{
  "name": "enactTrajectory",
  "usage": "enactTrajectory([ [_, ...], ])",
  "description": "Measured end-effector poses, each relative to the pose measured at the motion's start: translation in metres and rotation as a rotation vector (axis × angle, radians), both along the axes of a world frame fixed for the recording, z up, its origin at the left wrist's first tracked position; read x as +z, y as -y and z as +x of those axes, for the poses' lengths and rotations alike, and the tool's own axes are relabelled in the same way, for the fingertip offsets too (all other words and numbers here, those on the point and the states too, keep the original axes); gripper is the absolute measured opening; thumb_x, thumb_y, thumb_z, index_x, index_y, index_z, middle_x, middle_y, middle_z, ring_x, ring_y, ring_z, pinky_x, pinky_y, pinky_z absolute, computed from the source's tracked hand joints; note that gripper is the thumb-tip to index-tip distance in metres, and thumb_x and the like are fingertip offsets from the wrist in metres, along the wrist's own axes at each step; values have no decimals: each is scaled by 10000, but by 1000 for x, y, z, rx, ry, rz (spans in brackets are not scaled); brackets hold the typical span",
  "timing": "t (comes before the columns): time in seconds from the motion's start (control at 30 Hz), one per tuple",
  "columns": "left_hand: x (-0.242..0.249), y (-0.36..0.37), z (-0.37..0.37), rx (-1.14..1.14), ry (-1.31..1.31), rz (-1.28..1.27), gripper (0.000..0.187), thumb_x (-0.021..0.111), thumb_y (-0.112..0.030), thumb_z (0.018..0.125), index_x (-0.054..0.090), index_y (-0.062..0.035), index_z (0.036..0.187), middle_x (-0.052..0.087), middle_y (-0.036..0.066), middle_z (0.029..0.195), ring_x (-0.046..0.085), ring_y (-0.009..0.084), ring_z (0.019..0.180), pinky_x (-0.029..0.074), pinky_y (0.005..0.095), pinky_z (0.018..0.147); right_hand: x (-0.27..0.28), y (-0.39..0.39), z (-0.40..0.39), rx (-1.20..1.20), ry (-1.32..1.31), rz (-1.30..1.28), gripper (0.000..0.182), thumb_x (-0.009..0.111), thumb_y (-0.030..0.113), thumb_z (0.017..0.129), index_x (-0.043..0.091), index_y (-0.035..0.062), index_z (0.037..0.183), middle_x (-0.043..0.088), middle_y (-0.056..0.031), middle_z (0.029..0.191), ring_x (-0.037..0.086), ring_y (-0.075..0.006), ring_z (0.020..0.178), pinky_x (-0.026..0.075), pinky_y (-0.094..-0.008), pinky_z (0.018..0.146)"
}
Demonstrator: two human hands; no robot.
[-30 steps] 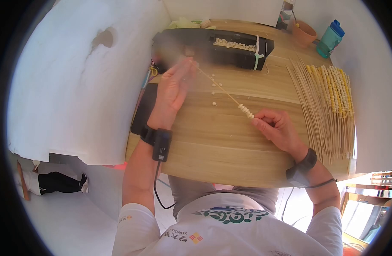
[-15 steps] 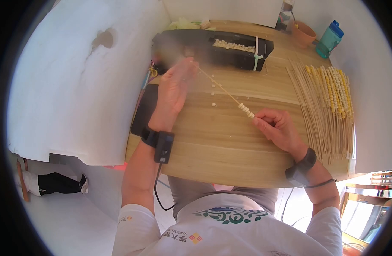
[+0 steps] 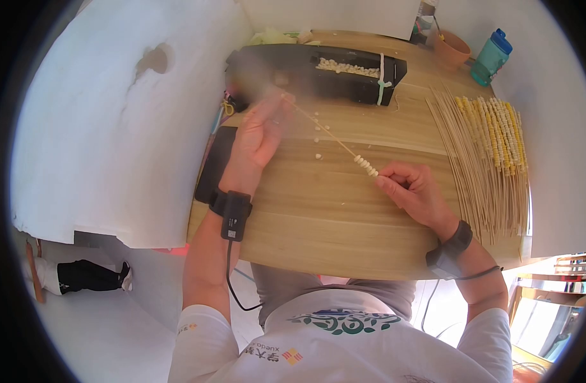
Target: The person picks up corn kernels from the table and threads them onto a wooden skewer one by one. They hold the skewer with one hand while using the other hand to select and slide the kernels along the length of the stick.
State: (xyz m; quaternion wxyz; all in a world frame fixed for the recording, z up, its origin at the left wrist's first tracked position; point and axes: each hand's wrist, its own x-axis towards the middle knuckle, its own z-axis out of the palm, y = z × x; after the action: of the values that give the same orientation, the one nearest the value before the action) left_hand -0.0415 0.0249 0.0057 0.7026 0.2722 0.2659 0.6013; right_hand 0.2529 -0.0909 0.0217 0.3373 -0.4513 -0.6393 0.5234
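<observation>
My right hand (image 3: 415,193) pinches the lower end of a thin wooden skewer (image 3: 331,132) between thumb and fingers. A short row of small whitish pieces (image 3: 366,166) is threaded on it beside those fingertips. The skewer slants up and left to my left hand (image 3: 261,134), whose fingers close around its far tip. A hazy smear covers those fingertips, so whether a piece is between them is hidden. Several loose pieces (image 3: 318,156) lie on the table below the skewer. Just beyond my left hand stands a long black box (image 3: 357,89) holding more whitish pieces (image 3: 347,67).
At right lie many bare skewers (image 3: 472,185) and skewers filled with yellow and white pieces (image 3: 497,134). A terracotta pot (image 3: 452,51) and blue-green bottle (image 3: 491,57) stand behind. A white panel (image 3: 114,127) borders the left. Another person's legs (image 3: 92,276) show lower left.
My left hand has shifted slightly down and its wrist has turned, swinging the strapped device a little left. My right hand and the skewer have hardly moved.
</observation>
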Motion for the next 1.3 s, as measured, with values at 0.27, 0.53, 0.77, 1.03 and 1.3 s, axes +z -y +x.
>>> enactTrajectory([
  [0.27, -4, 2, 4, -82, 70, -57, 158, 626, -89, 929, 616, 14, 1047, 645, 64, 960, 599, 118, 833, 521, 254, 766, 4, 1, -1, -13, 14, -20, 168, 603, 154, 961, 630, -4, 908, 406, 90, 589, 290, -15, 554, 238, -220, 477],
  [0.53, -2, 21, 27, -169, 11, -72, 168, 606, -103, 944, 611, 16, 1062, 634, 67, 962, 598, 123, 843, 524, 261, 768, 2, 1, -3, -48, 33, 34, 190, 595, 169, 964, 633, -9, 908, 408, 94, 597, 292, -16, 561, 240, -228, 476],
  [0.77, 2, 39, 53, -273, -177, -43, 138, 608, -103, 939, 638, -7, 1034, 645, 71, 1011, 596, 102, 838, 516, 246, 745, -2, 0, -4, -63, -15, 64, 187, 592, 171, 966, 617, -1, 896, 391, 90, 593, 281, -18, 558, 232, -232, 474],
  [1.03, 5, 51, 66, -370, -234, -43, 145, 625, -82, 924, 653, -9, 1046, 659, 65, 994, 590, 94, 819, 509, 224, 703, 1, 0, -6, -69, -55, 62, 172, 588, 148, 964, 610, -5, 889, 386, 86, 588, 279, -19, 554, 223, -232, 472],
  [1.3, 4, 57, 71, -399, -221, -65, 134, 626, -84, 926, 653, -16, 1039, 642, 36, 914, 593, 97, 790, 512, 233, 696, -4, -2, -6, -72, -75, 44, 177, 585, 157, 969, 600, 6, 878, 387, 89, 584, 282, -15, 551, 224, -230, 470],
])
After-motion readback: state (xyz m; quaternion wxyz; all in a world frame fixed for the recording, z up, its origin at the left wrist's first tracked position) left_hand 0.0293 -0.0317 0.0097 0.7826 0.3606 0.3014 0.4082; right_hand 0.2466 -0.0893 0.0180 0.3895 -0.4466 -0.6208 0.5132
